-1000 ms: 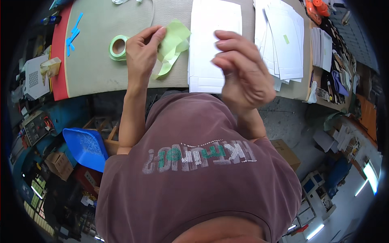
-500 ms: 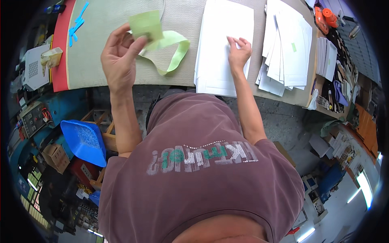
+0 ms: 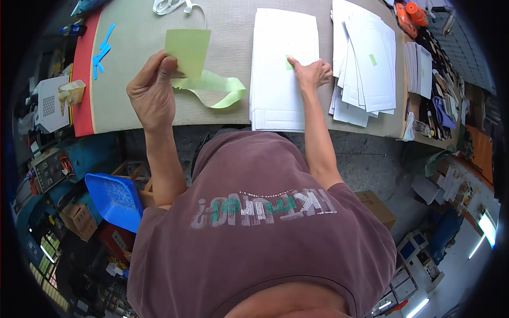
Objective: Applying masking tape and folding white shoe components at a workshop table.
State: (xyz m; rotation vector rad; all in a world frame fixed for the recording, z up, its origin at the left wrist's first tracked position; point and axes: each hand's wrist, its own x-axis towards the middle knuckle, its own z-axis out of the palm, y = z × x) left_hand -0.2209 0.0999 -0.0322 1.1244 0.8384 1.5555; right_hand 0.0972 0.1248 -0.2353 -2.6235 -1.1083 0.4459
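My left hand point(image 3: 154, 95) pinches a square light-green sticker sheet point(image 3: 188, 50) between thumb and fingers, holding it up over the table. A curled strip of light-green backing point(image 3: 230, 95) lies just beneath that sheet. On the top piece of a neat pile of flat white card sheets point(image 3: 275, 93) sits a small green sticker point(image 3: 289, 62). The thumb of my right hand point(image 3: 312, 75) presses at this sticker's edge; the other fingers are curled in, with nothing visible in them.
Right of the pile, more white card sheets point(image 3: 366, 85) lie fanned out, the top one with a green sticker point(image 3: 373, 60). Blue plastic strips point(image 3: 102, 53) are at the table's left, by the red edge point(image 3: 84, 111). A white cord point(image 3: 172, 6) lies at the back.
My right thumb has come down on the card, where a small green sticker now shows. My left hand has moved slightly down and left with the sheet. The whole view has shifted somewhat.
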